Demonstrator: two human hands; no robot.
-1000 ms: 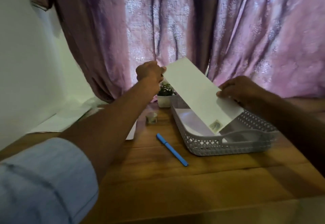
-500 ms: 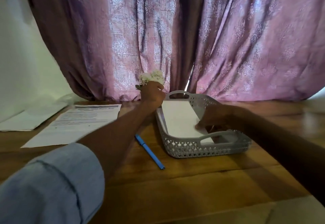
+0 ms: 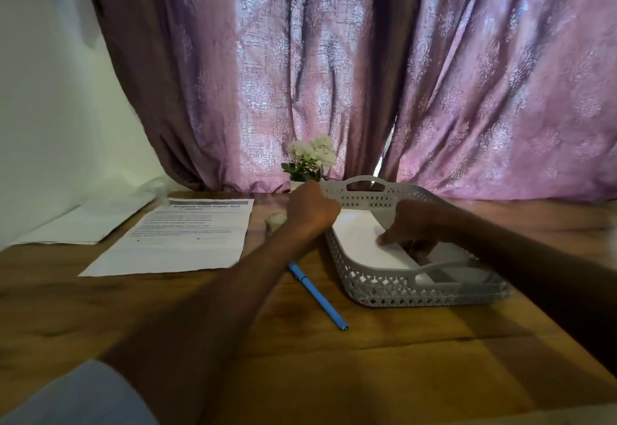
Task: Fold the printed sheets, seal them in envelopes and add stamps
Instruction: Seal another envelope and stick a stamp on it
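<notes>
Left hand (image 3: 312,206) curled at the far left corner of the grey basket (image 3: 394,286), at about eleven o'clock from the basket's centre, fingers bent toward the edge of the white envelope (image 3: 362,241); whether pinching it or merely touching cannot be told. Right hand (image 3: 412,226) lying on the envelope inside the basket, fingers bent over its near right part, thumb pressed flat against the paper, nothing clearly gripped. Compared with a second ago, envelope no longer raised and tilted above the basket but lying flat inside it, both hands lowered along with it. Since half a second ago, little changed: same hands in nearly the same spots. Printed sheet (image 3: 187,234) flat on the wooden table (image 3: 334,374) at nine o'clock from the basket, headed with bold text, unfolded. Blue pen (image 3: 317,296) lying at seven o'clock, just beside the basket. Small potted plant (image 3: 312,159) at twelve o'clock, before the purple curtain (image 3: 334,67).
</notes>
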